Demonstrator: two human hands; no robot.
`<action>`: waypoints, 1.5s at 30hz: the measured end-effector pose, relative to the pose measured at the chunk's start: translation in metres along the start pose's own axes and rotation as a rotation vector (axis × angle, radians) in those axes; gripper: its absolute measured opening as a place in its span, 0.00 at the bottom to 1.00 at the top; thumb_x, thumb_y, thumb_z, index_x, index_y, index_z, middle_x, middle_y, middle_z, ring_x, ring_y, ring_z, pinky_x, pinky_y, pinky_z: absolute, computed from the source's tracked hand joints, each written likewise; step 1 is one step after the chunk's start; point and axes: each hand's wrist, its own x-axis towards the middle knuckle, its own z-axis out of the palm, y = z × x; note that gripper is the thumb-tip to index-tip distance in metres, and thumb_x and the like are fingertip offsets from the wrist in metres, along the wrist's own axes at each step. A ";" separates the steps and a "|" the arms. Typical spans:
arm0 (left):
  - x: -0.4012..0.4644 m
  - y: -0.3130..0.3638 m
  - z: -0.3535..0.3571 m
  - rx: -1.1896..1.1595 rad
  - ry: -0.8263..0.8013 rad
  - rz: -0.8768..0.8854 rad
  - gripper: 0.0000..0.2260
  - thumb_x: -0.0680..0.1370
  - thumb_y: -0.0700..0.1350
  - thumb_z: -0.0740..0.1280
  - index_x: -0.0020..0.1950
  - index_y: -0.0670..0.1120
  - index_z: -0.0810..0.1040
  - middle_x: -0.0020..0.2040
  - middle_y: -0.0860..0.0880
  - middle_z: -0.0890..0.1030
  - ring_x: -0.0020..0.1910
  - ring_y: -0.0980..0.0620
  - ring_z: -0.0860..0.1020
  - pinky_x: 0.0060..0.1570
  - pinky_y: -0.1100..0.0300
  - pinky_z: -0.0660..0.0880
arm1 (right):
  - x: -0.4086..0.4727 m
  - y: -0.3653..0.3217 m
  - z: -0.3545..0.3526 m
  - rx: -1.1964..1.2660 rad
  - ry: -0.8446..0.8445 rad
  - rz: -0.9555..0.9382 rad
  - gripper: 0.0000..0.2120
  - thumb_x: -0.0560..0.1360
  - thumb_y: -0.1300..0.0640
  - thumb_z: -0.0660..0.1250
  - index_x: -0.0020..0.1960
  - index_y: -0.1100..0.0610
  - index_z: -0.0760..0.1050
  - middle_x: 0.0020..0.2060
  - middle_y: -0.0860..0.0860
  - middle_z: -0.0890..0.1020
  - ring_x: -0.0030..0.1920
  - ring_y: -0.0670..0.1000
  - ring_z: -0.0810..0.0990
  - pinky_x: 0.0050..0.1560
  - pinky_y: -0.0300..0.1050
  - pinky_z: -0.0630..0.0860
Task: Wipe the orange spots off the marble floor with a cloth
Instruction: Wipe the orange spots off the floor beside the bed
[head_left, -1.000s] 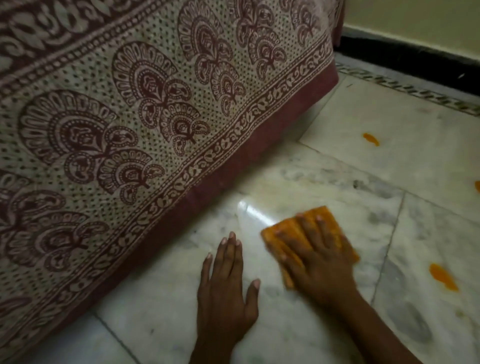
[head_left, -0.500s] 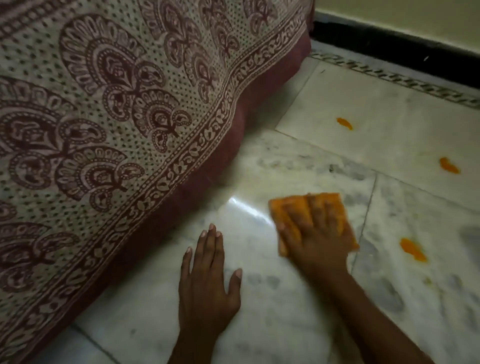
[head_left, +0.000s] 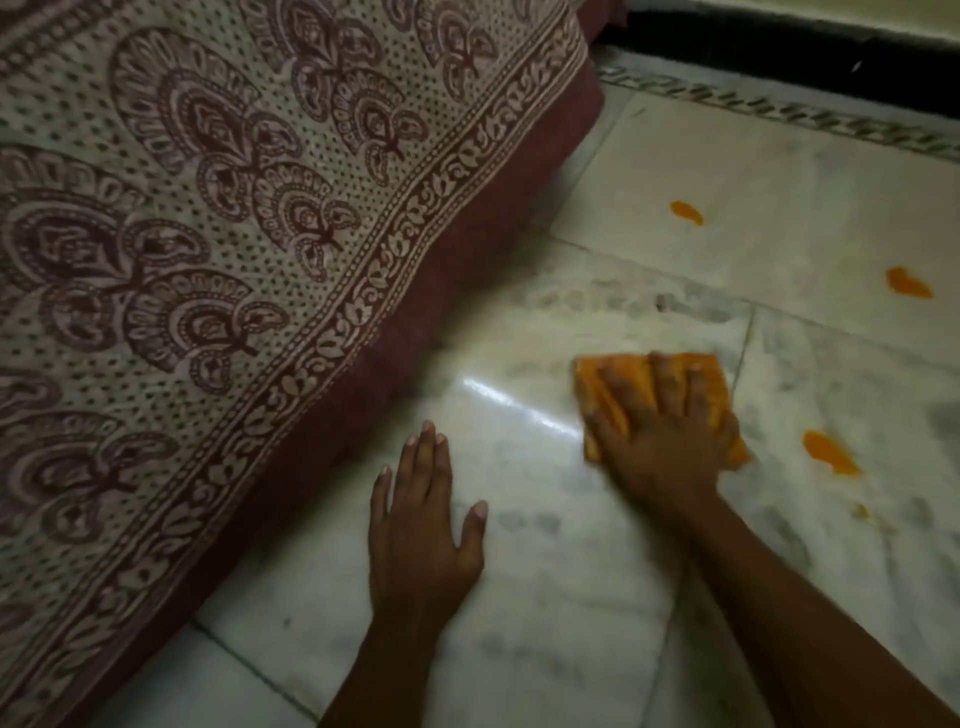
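My right hand (head_left: 670, 441) presses flat on an orange cloth (head_left: 610, 382) spread on the white marble floor (head_left: 545, 597), fingers straight over it. My left hand (head_left: 423, 525) rests flat on the floor to the left of the cloth, fingers together and pointing away from me. Three orange spots show on the marble: one (head_left: 829, 453) just right of the cloth, one (head_left: 908, 283) farther right and back, and one (head_left: 687, 212) near the back tile. A faint orange smear (head_left: 862, 512) lies below the nearest spot.
A patterned maroon-and-cream bedspread (head_left: 234, 260) hangs down on the left to the floor. A patterned border strip (head_left: 779, 111) and a dark skirting (head_left: 779, 47) run along the back wall. Tile joints cross the floor right of the cloth.
My right hand has slid the cloth to the right, toward the nearest orange spot. The view has shifted, bringing more spots into sight. My left hand stays flat on the floor.
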 end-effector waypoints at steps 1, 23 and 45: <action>0.001 0.000 0.000 0.006 -0.006 -0.002 0.36 0.79 0.61 0.57 0.84 0.47 0.57 0.85 0.52 0.52 0.83 0.54 0.53 0.80 0.48 0.55 | 0.022 -0.010 -0.001 0.045 -0.020 0.132 0.28 0.79 0.27 0.50 0.78 0.27 0.58 0.85 0.47 0.53 0.84 0.61 0.47 0.76 0.76 0.47; 0.009 0.013 -0.016 0.084 -0.092 -0.013 0.35 0.76 0.57 0.63 0.79 0.40 0.66 0.81 0.41 0.64 0.78 0.41 0.66 0.74 0.40 0.64 | 0.005 -0.048 -0.001 0.028 -0.121 -0.077 0.26 0.80 0.29 0.50 0.78 0.28 0.57 0.85 0.48 0.52 0.84 0.63 0.47 0.75 0.76 0.47; 0.214 0.056 0.043 -0.156 -0.044 0.186 0.32 0.81 0.58 0.54 0.83 0.47 0.59 0.83 0.48 0.60 0.82 0.49 0.58 0.80 0.45 0.59 | 0.190 -0.009 0.003 0.112 0.170 0.456 0.29 0.78 0.30 0.46 0.78 0.31 0.62 0.84 0.51 0.58 0.83 0.64 0.50 0.76 0.76 0.46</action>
